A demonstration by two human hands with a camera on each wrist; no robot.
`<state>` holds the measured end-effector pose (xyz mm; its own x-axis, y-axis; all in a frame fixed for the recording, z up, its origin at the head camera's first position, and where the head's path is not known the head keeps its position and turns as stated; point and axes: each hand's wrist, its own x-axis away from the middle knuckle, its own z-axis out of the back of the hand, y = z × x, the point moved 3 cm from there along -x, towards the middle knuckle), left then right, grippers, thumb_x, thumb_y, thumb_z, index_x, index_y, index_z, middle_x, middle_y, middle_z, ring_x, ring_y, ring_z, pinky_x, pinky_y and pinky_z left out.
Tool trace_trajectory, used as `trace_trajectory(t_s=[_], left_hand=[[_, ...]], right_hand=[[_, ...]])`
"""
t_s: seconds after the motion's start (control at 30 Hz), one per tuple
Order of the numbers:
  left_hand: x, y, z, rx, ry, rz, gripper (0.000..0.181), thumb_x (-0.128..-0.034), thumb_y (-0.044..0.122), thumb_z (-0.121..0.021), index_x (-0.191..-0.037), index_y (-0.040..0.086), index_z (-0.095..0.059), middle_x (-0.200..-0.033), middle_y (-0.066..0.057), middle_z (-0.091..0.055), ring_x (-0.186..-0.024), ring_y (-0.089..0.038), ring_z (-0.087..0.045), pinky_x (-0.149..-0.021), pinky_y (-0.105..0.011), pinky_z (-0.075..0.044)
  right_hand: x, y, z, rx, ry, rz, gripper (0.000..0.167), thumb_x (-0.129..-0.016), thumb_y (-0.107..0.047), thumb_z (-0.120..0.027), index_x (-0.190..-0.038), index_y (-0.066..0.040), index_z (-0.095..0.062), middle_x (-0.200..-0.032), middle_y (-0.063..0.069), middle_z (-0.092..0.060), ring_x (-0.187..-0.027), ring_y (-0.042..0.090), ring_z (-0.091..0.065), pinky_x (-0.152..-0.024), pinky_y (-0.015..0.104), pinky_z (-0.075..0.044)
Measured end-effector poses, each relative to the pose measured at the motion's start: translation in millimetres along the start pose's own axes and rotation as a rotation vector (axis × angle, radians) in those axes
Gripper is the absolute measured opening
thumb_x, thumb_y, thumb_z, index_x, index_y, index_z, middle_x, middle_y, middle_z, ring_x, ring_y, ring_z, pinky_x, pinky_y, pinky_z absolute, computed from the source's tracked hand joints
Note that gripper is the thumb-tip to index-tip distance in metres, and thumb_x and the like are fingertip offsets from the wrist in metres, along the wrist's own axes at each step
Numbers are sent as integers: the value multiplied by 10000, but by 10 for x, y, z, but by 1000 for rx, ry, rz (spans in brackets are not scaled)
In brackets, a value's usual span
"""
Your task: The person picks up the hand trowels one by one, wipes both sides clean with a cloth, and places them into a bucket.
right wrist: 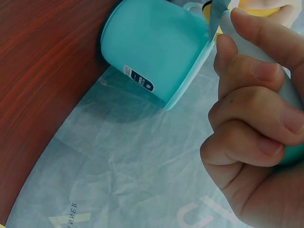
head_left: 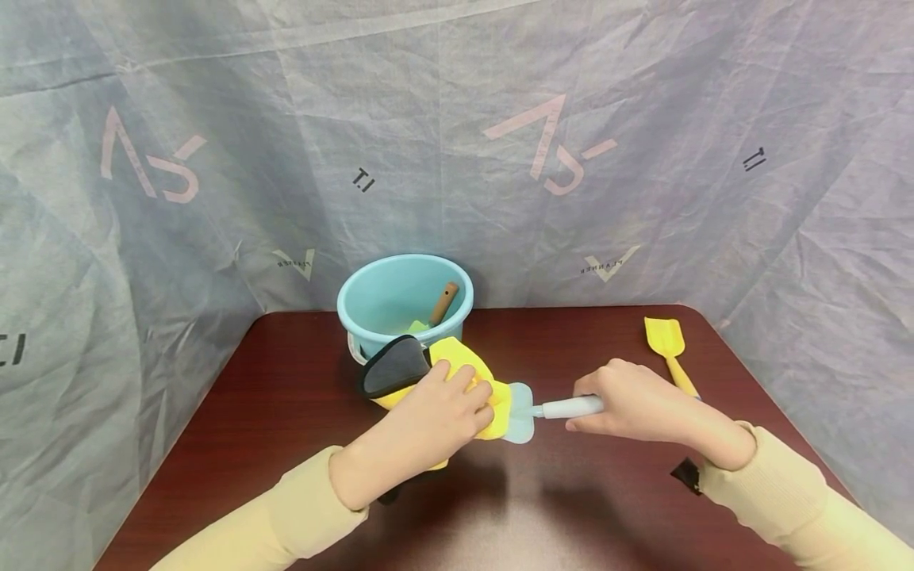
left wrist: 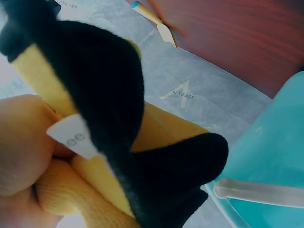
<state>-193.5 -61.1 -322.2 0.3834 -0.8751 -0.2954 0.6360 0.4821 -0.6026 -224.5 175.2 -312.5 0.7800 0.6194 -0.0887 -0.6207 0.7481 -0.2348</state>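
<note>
Fingers of your right hand are curled round the white handle of a small pale-blue shovel; those of your left hand grip a yellow-and-black cloth piece. Key relation: shovel lies to the right of your left fingers, long axis running roughly side to side, blade toward the cloth. Blade's far end passes out of sight at the cloth's yellow edge; whether inside or behind it, you cannot tell. Right hand has the handle; left hand is nearer the blade and the bucket.

Light-blue bucket stands beyond your left hand, its near wall partly hidden by the cloth. A brown-handled tool leans inside it.

Surface: dark reddish worktop, hand shadows below. Yellow toy shovel lies at far right, well apart from the bucket. Room: wrinkled grey printed sheeting behind and at both sides.
</note>
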Motion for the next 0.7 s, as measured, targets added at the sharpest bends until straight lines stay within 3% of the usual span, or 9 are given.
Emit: trace_trajectory(t_s=[0.7], left_hand=[[220,-198,-75,20,35,97,273,-683,155,-753,-926,182,-634,-920,4,-564,-844,-224,-481,-692,-352,-396]], right_hand=[[14,55,25,-2,8,-17,184,-745,-331,-758,-673,-294,-593,-565,-184,-451,-520,-2,-364,-469,192,-342]])
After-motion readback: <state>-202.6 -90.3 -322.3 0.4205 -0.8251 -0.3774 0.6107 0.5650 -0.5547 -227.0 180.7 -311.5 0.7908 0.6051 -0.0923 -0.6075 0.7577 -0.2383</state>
